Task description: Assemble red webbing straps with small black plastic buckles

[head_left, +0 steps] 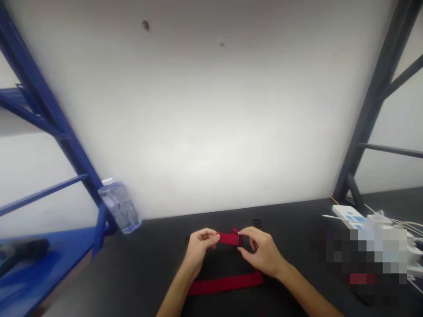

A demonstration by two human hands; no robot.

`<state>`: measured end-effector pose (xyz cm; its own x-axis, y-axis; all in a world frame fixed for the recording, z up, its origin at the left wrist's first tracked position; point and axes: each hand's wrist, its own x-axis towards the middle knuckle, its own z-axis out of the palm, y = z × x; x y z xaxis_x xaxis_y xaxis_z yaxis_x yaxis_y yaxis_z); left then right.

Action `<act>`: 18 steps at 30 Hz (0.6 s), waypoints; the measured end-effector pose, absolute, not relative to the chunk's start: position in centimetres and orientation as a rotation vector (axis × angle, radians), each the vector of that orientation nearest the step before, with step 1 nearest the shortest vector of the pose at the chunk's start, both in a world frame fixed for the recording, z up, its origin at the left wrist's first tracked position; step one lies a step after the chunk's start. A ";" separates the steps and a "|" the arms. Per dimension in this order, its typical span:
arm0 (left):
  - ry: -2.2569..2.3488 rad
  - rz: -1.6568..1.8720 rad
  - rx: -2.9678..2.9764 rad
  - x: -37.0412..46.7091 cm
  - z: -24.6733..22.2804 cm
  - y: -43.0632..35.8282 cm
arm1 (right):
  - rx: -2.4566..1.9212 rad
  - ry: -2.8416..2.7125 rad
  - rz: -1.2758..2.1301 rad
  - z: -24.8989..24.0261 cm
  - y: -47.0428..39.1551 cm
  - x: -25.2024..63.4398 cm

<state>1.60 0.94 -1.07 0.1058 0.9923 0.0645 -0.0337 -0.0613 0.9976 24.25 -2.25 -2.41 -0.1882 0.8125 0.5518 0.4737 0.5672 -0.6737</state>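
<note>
A red strap point(228, 238) stretches between my two hands above the black table. My left hand point(200, 244) pinches one part of it between thumb and fingers. At the other side, the thumb and fingertips of my right hand point(262, 251) are closed on a small dark buckle point(240, 240), through which the strap passes. A short red end sticks up beside the buckle. Nearer to me, a wider length of red strap point(228, 284) lies across the table, its left end behind my left forearm. Whether the two red lengths join is hidden.
Several dark rings or buckles point(257, 223) lie just beyond my right hand. A clear plastic bottle point(120, 207) with a white cap stands at the back left by a blue frame point(62, 114). White power strip point(350, 214) and cables are on the right, near a blurred-out patch.
</note>
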 end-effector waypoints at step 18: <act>1.895 0.774 2.013 -0.8 -1.8 1.6 | -1.131 -2.040 0.499 -2.2 -1.9 25.2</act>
<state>-0.82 1.62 -1.77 0.0020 0.9808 0.1948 0.8368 -0.1083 0.5367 25.17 -1.90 -2.15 -0.3390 0.8441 0.4155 0.5572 0.5360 -0.6342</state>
